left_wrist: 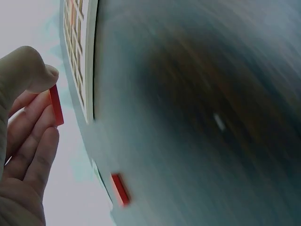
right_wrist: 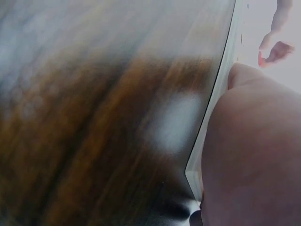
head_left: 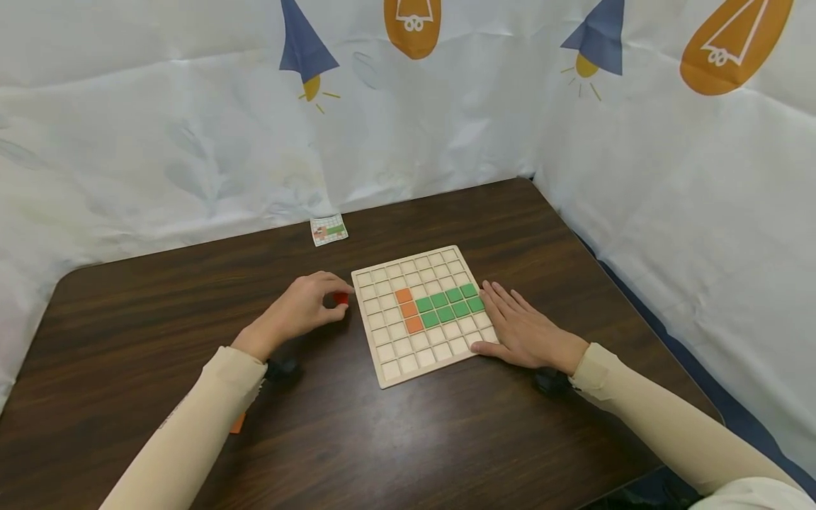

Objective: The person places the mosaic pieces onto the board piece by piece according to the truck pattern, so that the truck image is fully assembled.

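Here, fingers (head_left: 338,289) pinch a flat red tile (head_left: 341,298).

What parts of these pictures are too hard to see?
- Small card by the back wall, head view: too small to read its pattern.
- Red tile in the left hand, head view: mostly covered by the fingers.
- Table, right wrist view: blurred.
- Right hand, right wrist view: too close, so it blocks most of the board.

left hand (head_left: 299,312) pinching red tile (head_left: 341,298), grid board (head_left: 390,370)
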Tool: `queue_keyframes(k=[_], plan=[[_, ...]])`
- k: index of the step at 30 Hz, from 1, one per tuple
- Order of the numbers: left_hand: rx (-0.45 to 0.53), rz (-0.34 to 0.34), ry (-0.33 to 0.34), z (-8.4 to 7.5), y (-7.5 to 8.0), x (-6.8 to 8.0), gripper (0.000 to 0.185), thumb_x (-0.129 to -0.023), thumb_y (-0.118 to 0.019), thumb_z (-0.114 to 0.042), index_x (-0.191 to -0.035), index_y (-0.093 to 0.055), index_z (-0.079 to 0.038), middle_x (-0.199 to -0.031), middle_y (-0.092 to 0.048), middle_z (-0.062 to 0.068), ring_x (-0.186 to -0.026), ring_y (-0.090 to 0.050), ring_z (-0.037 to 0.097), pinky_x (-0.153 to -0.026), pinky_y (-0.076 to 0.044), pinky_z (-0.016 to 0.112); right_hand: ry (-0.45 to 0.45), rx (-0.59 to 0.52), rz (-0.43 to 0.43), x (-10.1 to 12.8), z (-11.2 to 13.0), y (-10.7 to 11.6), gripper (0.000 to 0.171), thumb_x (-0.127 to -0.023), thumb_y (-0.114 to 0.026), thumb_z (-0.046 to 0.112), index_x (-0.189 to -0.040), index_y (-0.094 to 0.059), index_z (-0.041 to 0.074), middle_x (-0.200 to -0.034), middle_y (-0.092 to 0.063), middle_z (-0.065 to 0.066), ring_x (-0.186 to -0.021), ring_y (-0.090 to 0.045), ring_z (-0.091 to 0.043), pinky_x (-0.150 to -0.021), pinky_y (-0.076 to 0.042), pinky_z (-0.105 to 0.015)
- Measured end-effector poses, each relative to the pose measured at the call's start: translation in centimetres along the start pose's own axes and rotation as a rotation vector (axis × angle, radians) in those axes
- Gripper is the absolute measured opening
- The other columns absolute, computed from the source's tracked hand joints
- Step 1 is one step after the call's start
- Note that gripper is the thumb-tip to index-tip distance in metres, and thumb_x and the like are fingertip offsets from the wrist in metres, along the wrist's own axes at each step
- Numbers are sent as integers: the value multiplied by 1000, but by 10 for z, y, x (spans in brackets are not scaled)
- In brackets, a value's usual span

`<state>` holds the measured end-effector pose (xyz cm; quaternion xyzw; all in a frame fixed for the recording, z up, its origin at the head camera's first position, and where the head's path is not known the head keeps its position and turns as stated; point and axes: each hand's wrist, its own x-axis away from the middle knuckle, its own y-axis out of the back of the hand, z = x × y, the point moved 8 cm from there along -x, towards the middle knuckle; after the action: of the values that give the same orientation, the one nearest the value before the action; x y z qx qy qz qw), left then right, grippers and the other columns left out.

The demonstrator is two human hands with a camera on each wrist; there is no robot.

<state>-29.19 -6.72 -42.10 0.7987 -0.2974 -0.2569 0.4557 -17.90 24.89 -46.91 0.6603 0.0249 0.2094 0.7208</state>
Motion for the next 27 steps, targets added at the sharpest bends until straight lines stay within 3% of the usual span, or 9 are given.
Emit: queue_keyframes(k=[8, 16, 27], plan=[[40, 57, -63, -20, -15, -20, 28, -93, -73, -15, -120, -76, -6, -124, -73, 10, -115, -68, 27, -95, -59, 43, -2, 0, 9, -1, -1, -1, 103, -99, -38, 75, -166, -5, 4, -176, 1, -15, -165, -3, -34, -132, -16, -58], [91, 101, -127, -34, -27, -34, 28, -89, -71, -7, -116, -77, -6, -118, -73, 8, -86, -65, 16, -78, -56, 31, 5, -5, 1, -1, -1, 0, 102, -100, -39, 74, -166, -5, 4, -176, 0, -16, -165, -4, -34, -132, -16, -58], [122, 175, -169, -39, -44, -51, 26, -88, -71, -5, -113, -78, -10, -114, -73, 4, -97, -62, 17, -86, -55, 35, 3, -6, 2, -1, -2, 0, 103, -100, -40, 74, -166, -3, 4, -176, 0, -16, -165, -5, -34, -132, -17, -58]])
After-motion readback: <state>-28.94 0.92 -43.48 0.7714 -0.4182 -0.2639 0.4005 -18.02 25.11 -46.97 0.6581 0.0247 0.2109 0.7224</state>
